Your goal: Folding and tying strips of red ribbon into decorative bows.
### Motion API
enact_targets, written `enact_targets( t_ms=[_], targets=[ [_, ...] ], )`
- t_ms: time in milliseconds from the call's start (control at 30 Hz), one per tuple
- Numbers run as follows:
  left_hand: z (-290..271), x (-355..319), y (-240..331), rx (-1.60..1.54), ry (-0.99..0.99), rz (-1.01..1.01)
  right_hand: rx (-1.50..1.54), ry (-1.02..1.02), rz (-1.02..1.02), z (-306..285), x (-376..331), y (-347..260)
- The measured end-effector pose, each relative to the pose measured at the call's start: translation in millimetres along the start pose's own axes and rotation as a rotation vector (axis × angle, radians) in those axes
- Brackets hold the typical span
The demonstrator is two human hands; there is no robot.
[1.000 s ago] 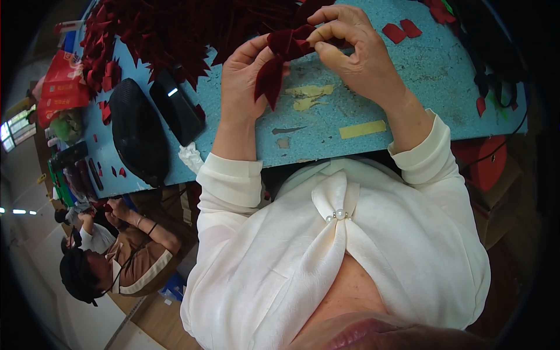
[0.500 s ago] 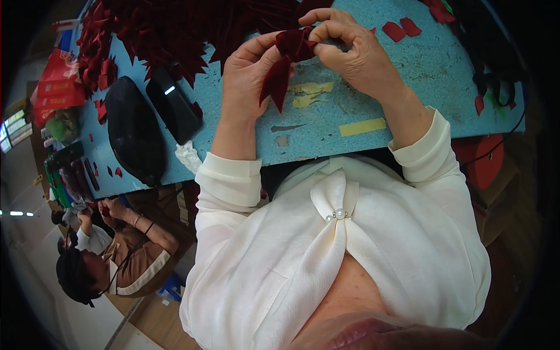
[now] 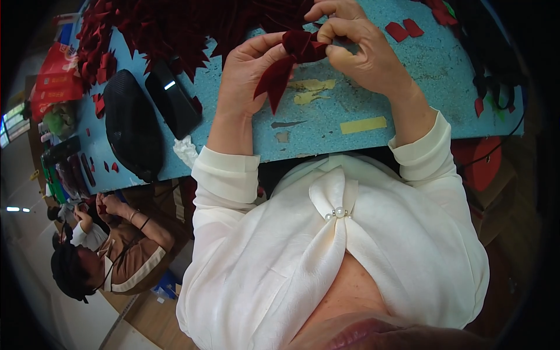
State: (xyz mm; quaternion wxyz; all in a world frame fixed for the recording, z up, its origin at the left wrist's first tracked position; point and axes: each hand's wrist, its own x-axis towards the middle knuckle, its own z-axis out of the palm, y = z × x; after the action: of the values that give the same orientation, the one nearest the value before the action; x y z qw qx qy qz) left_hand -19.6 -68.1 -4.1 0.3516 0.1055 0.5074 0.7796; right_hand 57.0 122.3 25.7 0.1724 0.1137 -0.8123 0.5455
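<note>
Ribbon bow (image 3: 294, 55) lower between both hands than a second ago.

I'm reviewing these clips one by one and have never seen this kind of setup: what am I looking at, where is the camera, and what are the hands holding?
There is no machine here. A person wears a wide fisheye camera on the head, looking down, so the white blouse fills the lower picture and straight edges bend. The left hand and right hand together pinch a dark red velvet ribbon piece, its tail hanging down. Below lies a blue table with a heap of red ribbon pieces, a black mesh cap, a black case and yellow tape. Another person works at lower left.
</note>
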Motion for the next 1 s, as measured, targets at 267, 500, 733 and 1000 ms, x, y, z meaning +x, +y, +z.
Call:
enact_targets(
  t_ms=[267,500,733,1000],
  targets=[
    [-0.1,2.7,0.1,-0.113,-0.012,0.004,0.276,0.104,-0.222,15.4,1.6,34.6],
    [-1.2,0.6,-0.3,-0.012,-0.01,-0.006,0.433,-0.044,0.286,14.3,-15.4,27.8],
    [-1.2,-0.4,3.0,0.05,-0.062,-0.019,0.372,-0.099,0.309,8.8,-16.0,27.6],
    [-7.4,1.4,-1.2,-0.056,-0.073,0.026,0.222,-0.024,0.262,7.6,-15.6,19.1]
  ],
)
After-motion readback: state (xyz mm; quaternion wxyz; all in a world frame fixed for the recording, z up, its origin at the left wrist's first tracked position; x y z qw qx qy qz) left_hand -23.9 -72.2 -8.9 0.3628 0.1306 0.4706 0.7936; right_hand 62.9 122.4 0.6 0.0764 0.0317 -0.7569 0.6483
